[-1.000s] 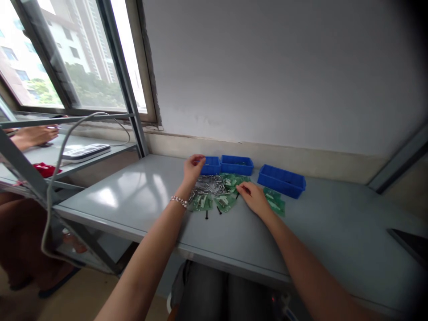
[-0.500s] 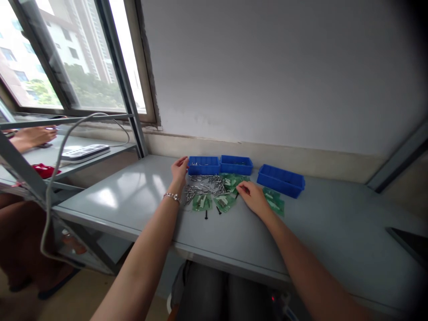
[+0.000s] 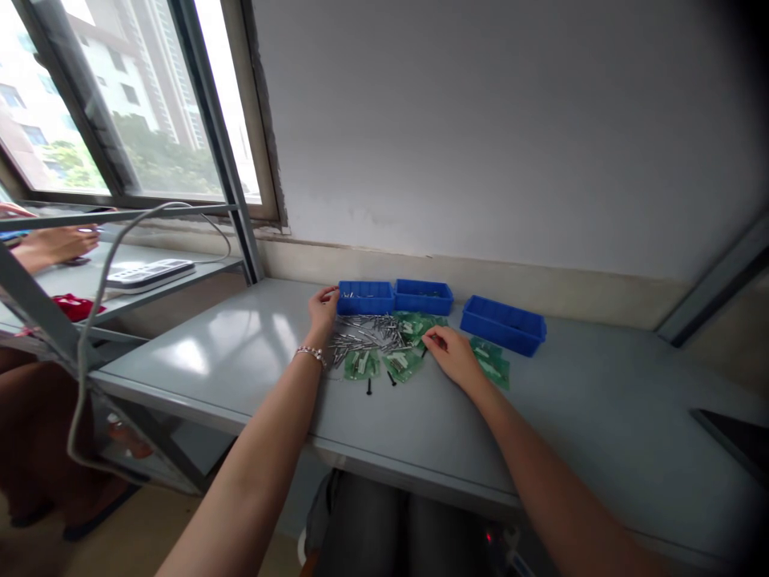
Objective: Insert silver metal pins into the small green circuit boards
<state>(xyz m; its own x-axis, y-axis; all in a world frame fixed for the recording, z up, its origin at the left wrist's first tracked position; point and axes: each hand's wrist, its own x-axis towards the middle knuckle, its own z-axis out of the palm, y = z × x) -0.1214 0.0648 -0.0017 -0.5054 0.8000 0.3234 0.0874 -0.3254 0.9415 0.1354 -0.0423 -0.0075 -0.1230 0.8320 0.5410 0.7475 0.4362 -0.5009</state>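
Note:
My left hand (image 3: 323,308), with a bracelet at the wrist, is at the left end of a blue bin (image 3: 365,304). Its fingers are bent together, and whatever they hold is hidden. My right hand (image 3: 452,353) pinches a small black screw (image 3: 424,351) beside the green bags. Between the hands lies a loose pile of silvery screws (image 3: 360,340). Small green plastic bags with parts inside, such as this green bag (image 3: 361,365), lie around the pile. Two more black screws rest in front, one black screw (image 3: 368,387) to the left and another black screw (image 3: 392,378).
A second blue bin (image 3: 424,298) stands beside the first, and a third blue bin (image 3: 503,324) is farther right. A dark flat object (image 3: 733,437) lies at the right edge. On the left are a metal post, a cable (image 3: 90,336), a power strip (image 3: 150,275) and another person's hand (image 3: 63,242).
The view has shifted very slightly. My left hand's fingers have dipped a little at the bin's end; my right hand stays almost in place.

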